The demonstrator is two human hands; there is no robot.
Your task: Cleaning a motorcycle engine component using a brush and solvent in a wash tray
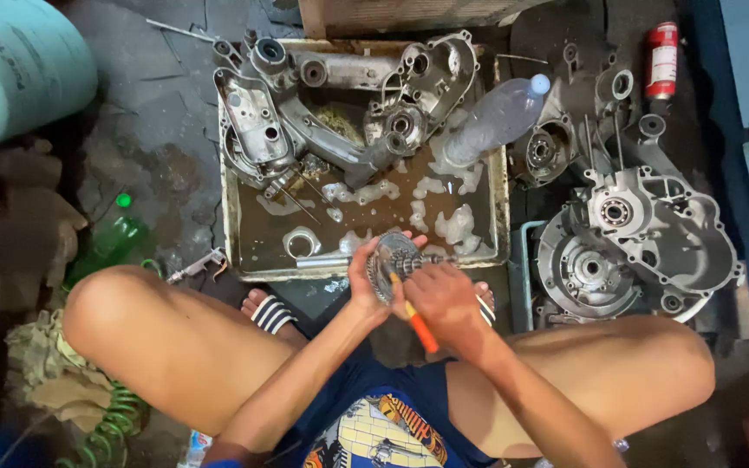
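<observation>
You are squatting on a dark concrete floor (158, 147), looking down between your knees. At the far left a pale green gas cylinder (10, 65) is lying, with a green plastic bottle (114, 238) nearer your left knee. Ahead, a shallow metal wash tray (234, 247) is holding murky, foamy liquid, grey engine crankcase halves (340, 95) along its far edge, and a clear plastic bottle (496, 117) lying over its right rim. At the tray's near edge, your left hand (364, 290) is curling its fingers around a gear cluster on a shaft (396, 260). Your right hand (444, 299) is pinching an orange-handled brush (418, 322) against the gears. Right of the tray, another crankcase half (643, 238) is resting, with a red spray can (662, 59) at the far right.
</observation>
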